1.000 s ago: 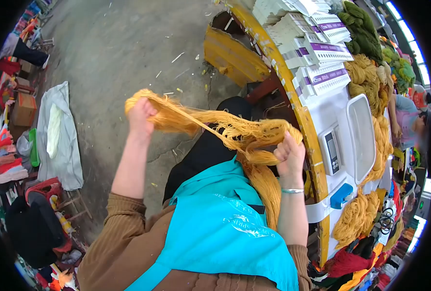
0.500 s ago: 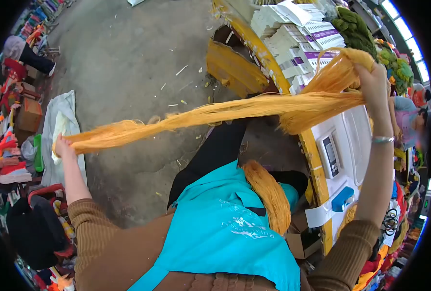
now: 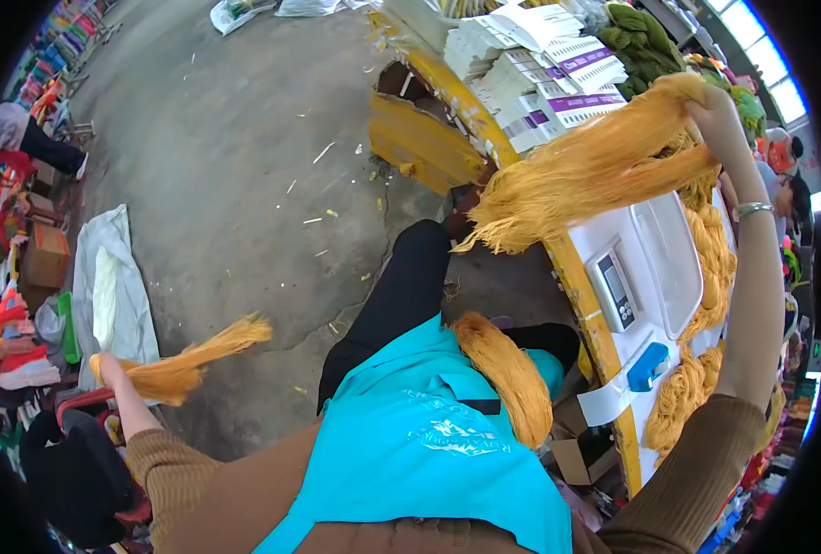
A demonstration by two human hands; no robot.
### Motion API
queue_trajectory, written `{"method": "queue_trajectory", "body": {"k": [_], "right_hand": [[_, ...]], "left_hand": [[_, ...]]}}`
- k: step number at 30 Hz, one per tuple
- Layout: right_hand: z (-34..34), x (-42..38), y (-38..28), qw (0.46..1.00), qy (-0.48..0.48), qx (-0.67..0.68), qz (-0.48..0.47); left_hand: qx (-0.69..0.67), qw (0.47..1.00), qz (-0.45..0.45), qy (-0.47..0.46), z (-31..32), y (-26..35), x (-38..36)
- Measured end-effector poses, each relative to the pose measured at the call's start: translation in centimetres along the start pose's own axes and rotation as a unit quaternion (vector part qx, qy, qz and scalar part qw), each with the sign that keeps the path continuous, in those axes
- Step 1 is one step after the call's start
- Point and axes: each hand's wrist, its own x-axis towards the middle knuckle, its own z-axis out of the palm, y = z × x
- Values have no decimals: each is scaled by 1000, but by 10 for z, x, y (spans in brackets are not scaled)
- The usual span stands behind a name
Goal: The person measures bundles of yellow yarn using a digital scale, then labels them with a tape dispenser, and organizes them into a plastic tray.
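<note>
My left hand (image 3: 112, 371), at the far left, is closed around a short tuft of orange-yellow yarn (image 3: 193, 363) whose loose ends point right. Up at the right, my right hand (image 3: 715, 118) grips a much larger hank of orange-yellow yarn (image 3: 581, 171). Its strands hang leftward and fan out into frayed ends over the table edge. No strand joins the two bundles. Another orange skein (image 3: 507, 374) lies across my lap on the turquoise apron (image 3: 401, 425).
A white scale (image 3: 618, 291), a blue tape dispenser (image 3: 649, 367) and stacks of printed white cards (image 3: 558, 65) stand on the yellow-edged table (image 3: 591, 323) at right. More yellow skeins (image 3: 683, 397) lie there. A grey sack (image 3: 120, 277) is at left; a person (image 3: 36, 138) sits farther off.
The yarn stretched between my hands has come apart into two bundles. My left hand has moved down with the small tuft; the larger hank's free ends now hang from my right hand.
</note>
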Motion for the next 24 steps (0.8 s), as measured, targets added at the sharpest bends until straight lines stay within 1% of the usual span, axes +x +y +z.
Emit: {"method": "queue_trajectory", "body": {"k": [1,2,3,4,5,6,7,8,9,10,11,12,13,14,15,16,18,19,20,21,22,23,24], "right_hand": [[-16,5,-28,977,-131,99,139],[-33,10,-57,914,-240,152,288],[-42,12,-72,907,-269,174,273],[-49,14,-81,898,-297,196,257],[-59,18,-89,906,-308,188,220],[-71,23,-100,926,-286,161,184],[-83,26,-106,944,-265,132,146],[-99,26,-106,955,-209,143,153],[-115,26,-107,964,-152,154,157],[-127,29,-108,978,-89,130,138],[-135,29,-110,988,-35,94,120],[-147,33,-110,994,16,50,99],[-156,35,-111,995,51,10,84],[-166,36,-111,994,74,-21,74],[-170,35,-111,993,89,-49,67],[-174,39,-110,990,105,-74,61],[-184,45,-108,984,125,-114,53],[-187,45,-105,982,131,-127,52],[-190,46,-102,979,138,-143,51],[-196,43,-98,976,141,-158,54],[-198,42,-96,973,147,-168,51],[-200,40,-94,971,152,-178,51],[-203,37,-91,969,156,-187,50]], "left_hand": [[-260,928,-127,-236,1,-1,3],[-481,721,-234,-440,4,2,5],[-496,705,-371,-345,-46,65,-34],[-498,704,-368,-348,-62,81,-44],[-517,673,-343,-403,-69,93,-49],[-532,639,-317,-456,-71,102,-52],[-540,616,-303,-487,-70,108,-55],[-541,614,-300,-490,-70,114,-59],[-502,630,-273,-526,-78,125,-67],[-460,645,-244,-559,-84,135,-72],[-432,662,-223,-570,-74,134,-72],[-432,661,-217,-574,-82,145,-75],[-367,681,-166,-611,-98,160,-82],[-299,696,-113,-643,-107,171,-86],[-262,695,-108,-661,-107,179,-83],[-263,694,-102,-662,-107,188,-83],[-123,736,47,-664,-115,211,-83],[-124,734,56,-666,-114,219,-81],[-75,746,100,-654,-110,226,-79],[-26,752,154,-640,-107,249,-81],[-32,758,169,-629,-122,266,-88],[-32,756,177,-630,-117,274,-91],[-49,771,191,-606,-111,280,-92]]}}
